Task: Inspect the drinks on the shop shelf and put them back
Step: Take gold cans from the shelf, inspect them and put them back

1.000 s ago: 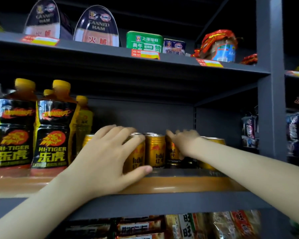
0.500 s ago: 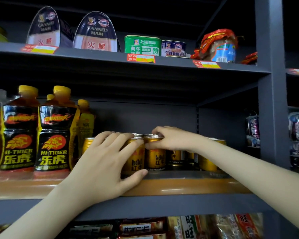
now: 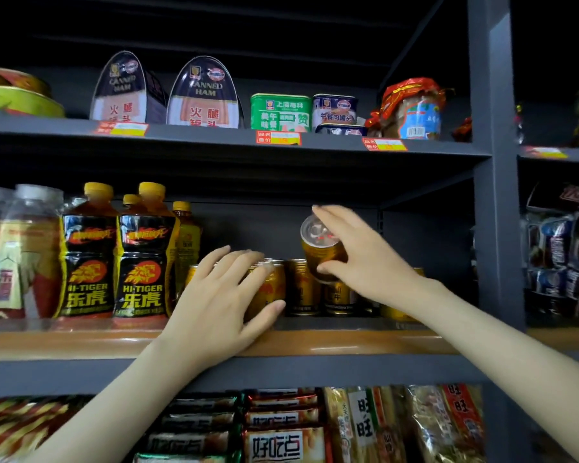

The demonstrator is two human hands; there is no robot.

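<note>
Several gold drink cans (image 3: 303,289) stand in a row on the middle shelf (image 3: 348,344). My right hand (image 3: 358,252) grips one gold can (image 3: 318,243) and holds it above the row, tilted so its silver top faces me. My left hand (image 3: 221,302) rests over the leftmost cans, fingers spread across the top and thumb against the side of a front can (image 3: 268,292). Part of that can is hidden by the hand.
Black Hi-Tiger bottles (image 3: 87,259) with yellow caps stand left of the cans, with clear bottles (image 3: 20,248) further left. Canned ham tins (image 3: 203,95) and other tins sit on the shelf above. Snack packs (image 3: 281,436) fill the shelf below. A dark upright post (image 3: 495,195) bounds the bay on the right.
My right hand has lifted one gold can off the row and tipped it towards me. My left hand has stayed on the left cans.
</note>
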